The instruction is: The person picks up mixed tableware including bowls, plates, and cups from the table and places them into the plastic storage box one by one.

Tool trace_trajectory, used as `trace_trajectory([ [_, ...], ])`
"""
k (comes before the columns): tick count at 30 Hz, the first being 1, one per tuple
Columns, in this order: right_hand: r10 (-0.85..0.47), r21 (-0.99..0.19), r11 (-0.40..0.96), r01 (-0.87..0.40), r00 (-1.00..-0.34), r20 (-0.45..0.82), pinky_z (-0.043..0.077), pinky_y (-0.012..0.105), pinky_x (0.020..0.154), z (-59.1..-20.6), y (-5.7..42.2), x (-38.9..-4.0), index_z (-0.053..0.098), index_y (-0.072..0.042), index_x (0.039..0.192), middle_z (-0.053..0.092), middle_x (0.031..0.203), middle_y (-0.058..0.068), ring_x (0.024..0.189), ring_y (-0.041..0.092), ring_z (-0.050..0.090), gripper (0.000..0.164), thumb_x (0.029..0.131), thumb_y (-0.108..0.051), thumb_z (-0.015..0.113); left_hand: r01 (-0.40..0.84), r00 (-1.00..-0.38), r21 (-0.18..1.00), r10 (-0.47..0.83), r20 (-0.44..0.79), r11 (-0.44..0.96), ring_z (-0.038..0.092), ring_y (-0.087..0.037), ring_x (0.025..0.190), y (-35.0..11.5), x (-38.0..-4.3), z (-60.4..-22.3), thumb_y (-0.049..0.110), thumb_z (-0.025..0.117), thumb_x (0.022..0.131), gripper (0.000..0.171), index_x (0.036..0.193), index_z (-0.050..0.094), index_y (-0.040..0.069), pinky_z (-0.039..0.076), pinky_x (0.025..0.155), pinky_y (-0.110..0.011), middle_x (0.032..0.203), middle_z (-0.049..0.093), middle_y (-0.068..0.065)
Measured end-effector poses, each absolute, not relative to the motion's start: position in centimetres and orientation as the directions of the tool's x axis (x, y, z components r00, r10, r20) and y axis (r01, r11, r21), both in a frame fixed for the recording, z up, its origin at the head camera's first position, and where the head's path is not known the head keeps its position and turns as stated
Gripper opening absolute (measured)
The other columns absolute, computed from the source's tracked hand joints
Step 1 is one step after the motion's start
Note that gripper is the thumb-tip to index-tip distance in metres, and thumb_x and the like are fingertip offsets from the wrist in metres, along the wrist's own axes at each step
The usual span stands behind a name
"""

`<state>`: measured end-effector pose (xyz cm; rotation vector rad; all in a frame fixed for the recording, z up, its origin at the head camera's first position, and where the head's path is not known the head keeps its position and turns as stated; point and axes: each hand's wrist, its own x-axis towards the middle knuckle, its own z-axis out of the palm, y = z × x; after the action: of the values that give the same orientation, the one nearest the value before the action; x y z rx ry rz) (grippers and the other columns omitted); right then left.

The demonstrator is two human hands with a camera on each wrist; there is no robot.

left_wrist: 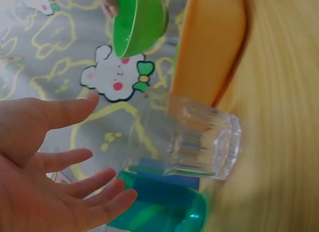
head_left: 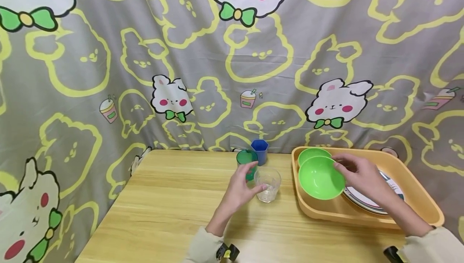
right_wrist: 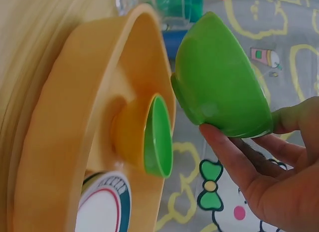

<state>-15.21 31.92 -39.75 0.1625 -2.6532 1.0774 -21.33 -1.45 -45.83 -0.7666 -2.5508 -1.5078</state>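
My right hand [head_left: 362, 176] pinches a green bowl [head_left: 320, 178] at its side, holding it tilted above the left part of an orange tray [head_left: 422, 188]. Behind it in the tray sits another green bowl [head_left: 312, 152], whose outside looks yellow-orange in the right wrist view. Fingers spread, my left hand [left_wrist: 55, 162] is beside a clear cup [left_wrist: 194, 142] that stands on the table, with a gap between them in the left wrist view. Just beyond that hand are a green translucent cup [head_left: 245, 158] and a blue cup [head_left: 260, 150].
Plates with a patterned rim [right_wrist: 102, 207] lie in the tray, partly hidden by my right arm. The wooden table [head_left: 163, 206] reaches back to a grey curtain [head_left: 217, 61] printed with rabbits. The tray's wall rises right of the clear cup.
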Motion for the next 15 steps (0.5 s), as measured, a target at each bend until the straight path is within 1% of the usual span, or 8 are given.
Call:
trace_trajectory([
  [2, -0.006, -0.654, 0.728, -0.205, -0.956, 0.293, 0.059, 0.025, 0.059, -39.8, 32.2, -15.3, 0.069, 0.005, 0.120, 0.073, 0.107, 0.021, 0.084, 0.003, 0.067, 0.025, 0.101, -0.010, 0.064, 0.452, -0.876, 0.785, 0.375, 0.302, 0.424, 0.055, -0.039, 0.125, -1.3, -21.2, -45.9, 0.017, 0.088, 0.083, 0.074, 0.145, 0.052, 0.000, 0.052, 0.101, -0.053, 0.141, 0.054, -0.022],
  [5, -0.014, -0.632, 0.750, -0.195, -0.960, 0.280, 0.057, 0.024, 0.062, -40.1, 32.6, -15.5, 0.071, 0.003, 0.118, 0.074, 0.105, 0.017, 0.086, 0.014, 0.070, 0.023, 0.101, -0.010, 0.064, 0.425, -0.888, 0.784, 0.375, 0.266, 0.452, 0.051, -0.041, 0.131, -1.2, -21.0, -46.2, 0.019, 0.091, 0.080, 0.084, 0.148, 0.048, -0.002, 0.046, 0.108, -0.055, 0.144, 0.051, -0.023],
  [7, -0.015, -0.621, 0.762, -0.187, -0.963, 0.271, 0.057, 0.024, 0.063, -40.4, 32.8, -15.6, 0.071, 0.002, 0.118, 0.075, 0.105, 0.016, 0.088, 0.022, 0.071, 0.023, 0.101, -0.011, 0.064, 0.407, -0.894, 0.784, 0.378, 0.239, 0.468, 0.049, -0.042, 0.133, -1.2, -21.0, -46.4, 0.020, 0.092, 0.078, 0.090, 0.151, 0.044, -0.003, 0.044, 0.110, -0.056, 0.145, 0.049, -0.024],
  [9, -0.018, -0.606, 0.775, -0.183, -0.964, 0.267, 0.056, 0.025, 0.064, -40.8, 33.0, -15.7, 0.071, 0.002, 0.117, 0.074, 0.105, 0.016, 0.089, 0.028, 0.071, 0.023, 0.101, -0.011, 0.064, 0.399, -0.896, 0.779, 0.386, 0.219, 0.484, 0.049, -0.042, 0.134, -0.9, -21.0, -46.6, 0.021, 0.093, 0.076, 0.096, 0.152, 0.040, -0.004, 0.044, 0.110, -0.056, 0.146, 0.049, -0.025],
  [12, -0.024, -0.590, 0.785, -0.187, -0.962, 0.272, 0.056, 0.026, 0.065, -41.3, 33.5, -15.6, 0.072, 0.003, 0.116, 0.074, 0.105, 0.017, 0.088, 0.031, 0.072, 0.022, 0.099, -0.008, 0.065, 0.405, -0.893, 0.764, 0.397, 0.212, 0.503, 0.050, -0.042, 0.133, -0.3, -21.2, -46.9, 0.020, 0.095, 0.074, 0.100, 0.152, 0.038, -0.007, 0.045, 0.109, -0.056, 0.144, 0.050, -0.026],
  [15, -0.038, -0.587, 0.787, -0.189, -0.965, 0.259, 0.057, 0.027, 0.068, -41.8, 33.8, -15.6, 0.073, 0.002, 0.113, 0.074, 0.105, 0.016, 0.087, 0.031, 0.073, 0.019, 0.098, -0.007, 0.067, 0.397, -0.899, 0.763, 0.384, 0.211, 0.510, 0.051, -0.043, 0.131, 0.2, -21.5, -47.1, 0.016, 0.095, 0.072, 0.098, 0.149, 0.039, -0.009, 0.045, 0.109, -0.056, 0.142, 0.052, -0.027],
])
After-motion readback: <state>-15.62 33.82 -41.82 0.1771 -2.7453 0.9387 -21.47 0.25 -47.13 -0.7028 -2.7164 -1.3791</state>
